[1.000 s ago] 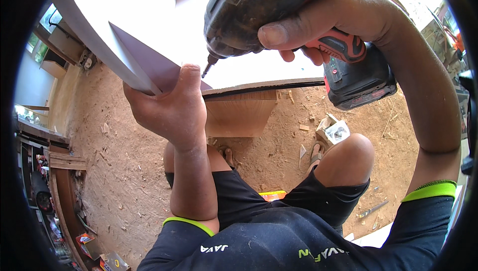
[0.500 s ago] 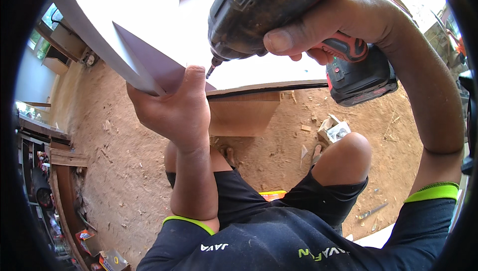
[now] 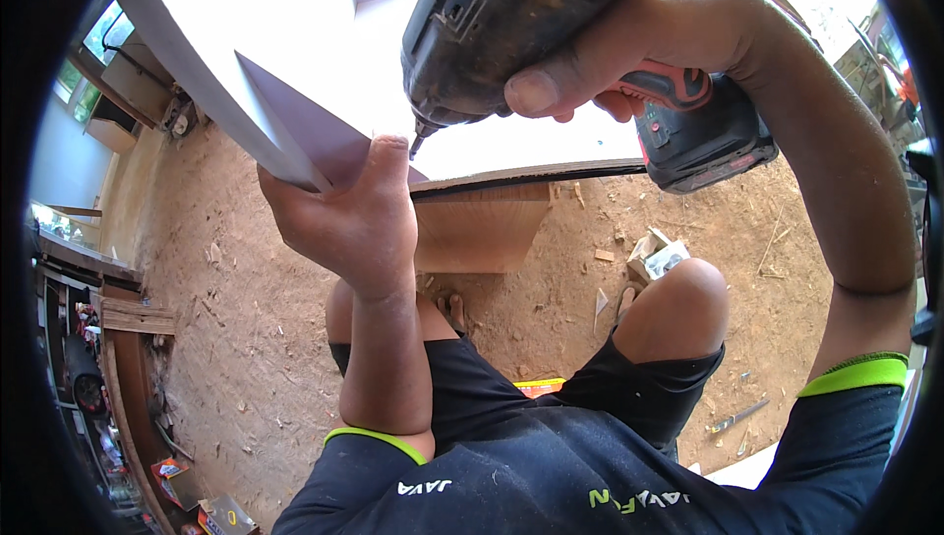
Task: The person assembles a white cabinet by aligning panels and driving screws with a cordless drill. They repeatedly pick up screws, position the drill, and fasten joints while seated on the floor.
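Observation:
My right hand (image 3: 619, 48) is wrapped round the handle of a black and red cordless drill (image 3: 492, 29), dusty on its body, with its battery (image 3: 703, 142) toward the right. The drill's short bit (image 3: 417, 140) points down at a white panel (image 3: 521, 147), close beside my left thumb. Whether the tip touches the panel I cannot tell. My left hand (image 3: 344, 225) grips the near left corner where a white edge strip (image 3: 211, 102) and a triangular upright piece (image 3: 305, 127) meet. Its thumb lies on top; its other fingers are hidden underneath.
Below the panel's near edge stands a brown wooden board (image 3: 482, 235). Scraps and a small litter-filled box (image 3: 657, 255) lie on the dirt floor (image 3: 246, 338) around my legs. A shelf with tools and packets (image 3: 98, 397) runs along the left; a thin blade-like tool (image 3: 737, 417) lies at right.
The drill and my right hand have shifted slightly left and the battery end has risen. The bit is nearer my left thumb. My left hand keeps its grip on the corner.

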Demonstrator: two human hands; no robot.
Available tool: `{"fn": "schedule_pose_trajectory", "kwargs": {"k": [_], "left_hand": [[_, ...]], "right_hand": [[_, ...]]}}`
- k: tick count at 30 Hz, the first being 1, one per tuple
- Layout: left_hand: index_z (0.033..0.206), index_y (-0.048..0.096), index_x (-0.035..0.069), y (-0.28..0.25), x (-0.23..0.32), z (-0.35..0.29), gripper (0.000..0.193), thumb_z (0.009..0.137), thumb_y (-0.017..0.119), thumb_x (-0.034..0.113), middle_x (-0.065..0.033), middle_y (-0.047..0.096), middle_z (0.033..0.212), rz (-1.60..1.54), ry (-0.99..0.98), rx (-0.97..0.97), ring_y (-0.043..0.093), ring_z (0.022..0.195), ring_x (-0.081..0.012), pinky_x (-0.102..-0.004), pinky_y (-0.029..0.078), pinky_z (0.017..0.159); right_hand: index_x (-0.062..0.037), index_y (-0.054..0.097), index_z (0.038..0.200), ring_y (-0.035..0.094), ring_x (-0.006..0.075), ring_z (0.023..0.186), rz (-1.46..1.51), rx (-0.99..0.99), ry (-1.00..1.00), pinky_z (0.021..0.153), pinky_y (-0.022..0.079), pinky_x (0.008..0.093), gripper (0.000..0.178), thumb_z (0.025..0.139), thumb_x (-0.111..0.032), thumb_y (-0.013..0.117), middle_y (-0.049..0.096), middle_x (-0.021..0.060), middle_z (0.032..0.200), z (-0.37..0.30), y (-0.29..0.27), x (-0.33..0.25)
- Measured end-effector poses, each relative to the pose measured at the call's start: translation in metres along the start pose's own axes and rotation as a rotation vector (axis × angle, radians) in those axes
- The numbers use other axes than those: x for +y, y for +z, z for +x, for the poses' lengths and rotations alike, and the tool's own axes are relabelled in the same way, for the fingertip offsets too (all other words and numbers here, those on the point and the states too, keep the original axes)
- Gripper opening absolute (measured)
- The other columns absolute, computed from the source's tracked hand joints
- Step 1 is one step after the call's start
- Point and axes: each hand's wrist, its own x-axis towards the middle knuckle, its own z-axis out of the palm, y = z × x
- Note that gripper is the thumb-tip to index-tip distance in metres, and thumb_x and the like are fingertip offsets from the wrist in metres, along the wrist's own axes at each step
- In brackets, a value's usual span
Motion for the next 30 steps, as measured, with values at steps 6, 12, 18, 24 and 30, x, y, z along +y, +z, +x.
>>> {"fn": "schedule_pose_trajectory", "kwargs": {"k": [6, 12, 18, 24, 30], "left_hand": [[0.127, 0.054, -0.013, 0.003, 0.004, 0.002, 0.069, 0.074, 0.087, 0.016, -0.0228, 0.067, 0.115, -0.16, -0.052, 0.004, 0.073, 0.1, -0.0291, -0.0391, 0.063, 0.089], [0.1, 0.071, -0.004, -0.025, 0.027, 0.04, 0.037, 0.081, 0.086, 0.024, -0.0082, 0.073, 0.086, -0.122, -0.204, -0.178, 0.071, 0.077, -0.0139, -0.0269, 0.055, 0.068], [0.088, 0.073, 0.0, -0.013, 0.019, 0.059, 0.022, 0.076, 0.083, 0.015, -0.0058, 0.073, 0.074, -0.211, -0.008, -0.214, 0.069, 0.062, -0.0137, -0.0281, 0.055, 0.062], [0.085, 0.071, 0.0, -0.017, 0.014, 0.055, 0.021, 0.073, 0.081, 0.013, -0.0072, 0.073, 0.072, -0.256, 0.028, -0.246, 0.071, 0.064, -0.0165, -0.03, 0.057, 0.064], [0.085, 0.071, 0.001, -0.018, 0.016, 0.054, 0.02, 0.073, 0.079, 0.015, -0.0078, 0.073, 0.072, -0.243, 0.046, -0.252, 0.071, 0.062, -0.0174, -0.0299, 0.057, 0.063]], "right_hand": [[-0.004, 0.067, 0.129, 0.069, 0.0202, 0.089, 0.018, 0.031, -0.013, 0.07, 0.055, 0.0349, 0.046, 0.094, -0.032, 0.075, 0.07, 0.01, 0.095, -0.01, 0.006, 0.007], [-0.0035, 0.067, 0.129, 0.069, 0.0203, 0.089, 0.021, 0.031, -0.066, 0.07, 0.055, 0.0351, 0.045, 0.094, -0.031, 0.074, 0.07, 0.0102, 0.095, -0.007, 0.007, 0.013], [-0.0031, 0.067, 0.129, 0.069, 0.0205, 0.089, 0.031, 0.003, -0.158, 0.07, 0.055, 0.0354, 0.045, 0.094, -0.03, 0.074, 0.071, 0.0104, 0.095, -0.003, 0.008, 0.017], [-0.0026, 0.067, 0.129, 0.069, 0.0207, 0.089, 0.03, -0.033, -0.238, 0.07, 0.055, 0.0356, 0.045, 0.094, -0.029, 0.074, 0.071, 0.0106, 0.096, -0.001, 0.003, 0.023], [-0.0022, 0.067, 0.129, 0.069, 0.0209, 0.089, 0.024, -0.062, -0.296, 0.071, 0.055, 0.0359, 0.044, 0.094, -0.028, 0.073, 0.071, 0.0108, 0.096, 0.002, 0.0, 0.026]]}}
